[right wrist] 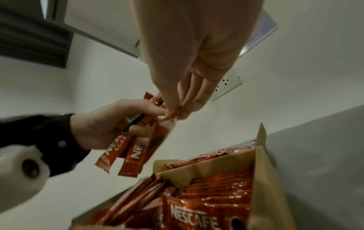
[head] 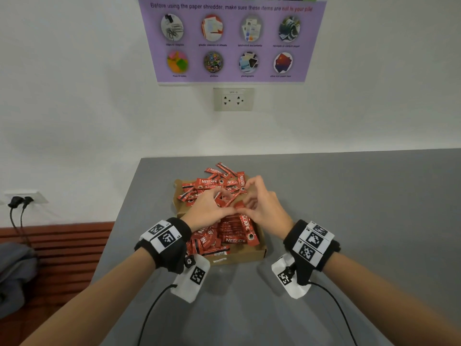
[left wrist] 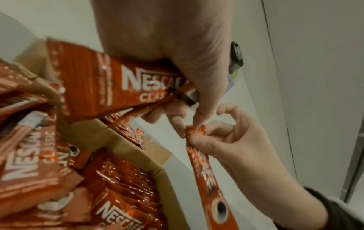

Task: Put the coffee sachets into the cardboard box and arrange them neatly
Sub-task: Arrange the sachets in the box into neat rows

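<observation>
left hand: we're gripping a few sachets above the box
right hand: pinching one sachet by its top, hanging long-ways down, touching our left fingertips
box: right under both hands, near rows upright

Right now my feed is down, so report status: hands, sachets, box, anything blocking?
Left hand grips several sachets. Right hand pinches one sachet. Cardboard box part-filled, loose pile at far end. Nothing blocking.
</observation>
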The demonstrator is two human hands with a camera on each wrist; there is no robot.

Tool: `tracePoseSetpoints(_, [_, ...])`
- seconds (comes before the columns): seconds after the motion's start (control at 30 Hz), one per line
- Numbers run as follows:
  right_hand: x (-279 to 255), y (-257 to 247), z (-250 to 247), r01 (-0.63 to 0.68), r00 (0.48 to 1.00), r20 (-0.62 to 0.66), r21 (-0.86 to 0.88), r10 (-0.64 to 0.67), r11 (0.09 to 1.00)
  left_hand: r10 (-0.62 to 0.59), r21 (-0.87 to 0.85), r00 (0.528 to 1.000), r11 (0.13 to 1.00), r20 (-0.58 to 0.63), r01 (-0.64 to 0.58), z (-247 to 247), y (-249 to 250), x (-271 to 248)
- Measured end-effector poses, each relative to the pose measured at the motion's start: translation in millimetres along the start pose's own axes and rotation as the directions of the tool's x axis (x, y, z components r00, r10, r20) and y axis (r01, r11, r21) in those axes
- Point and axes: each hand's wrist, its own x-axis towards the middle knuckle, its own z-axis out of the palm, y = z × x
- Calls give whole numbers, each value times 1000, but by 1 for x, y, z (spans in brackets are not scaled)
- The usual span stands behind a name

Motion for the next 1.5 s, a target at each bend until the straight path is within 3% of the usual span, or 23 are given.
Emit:
tracePoseSetpoints(0.07, [0, 0, -1, 13, 996, 90, -25, -10, 1000, 11, 6, 1000, 1000, -8, -11, -2, -1, -1])
tracePoseSetpoints(0.17, [-2, 2, -1, 6, 993, 122, -32, -3, 999, 37, 84, 999, 996, -2, -37, -5, -4, 0])
tracePoseSetpoints(0.4, [-11, 15, -7, -63, 975, 201, -176, 98, 982, 8, 87, 988, 996, -156, 6, -4, -14, 1])
tracePoseSetpoints(0.6, [-14, 17, -4, 0, 922, 369, -314, 121, 950, -57, 239, 990, 971, 132, 24, -6, -24, 2])
tracePoseSetpoints(0.73, [-13, 12, 3, -8, 928, 351, -315, 124, 949, -42, 262, 984, 965, 174, -5, -6, -21, -1])
tracePoseSetpoints(0.87, [-10, 11, 8, 12, 899, 408, -381, 156, 924, -54, 310, 968, 950, 244, -25, -6, -23, -1])
tracePoseSetpoints(1.23, [-12, 11, 23, 102, 904, 381, -632, 193, 769, -103, 496, 960, 867, 261, -42, 4, -40, 0])
tracePoseSetpoints(1.5, [-13, 17, 24, 114, 917, 356, -665, 178, 738, -113, 540, 967, 841, 228, -30, 12, -47, 7])
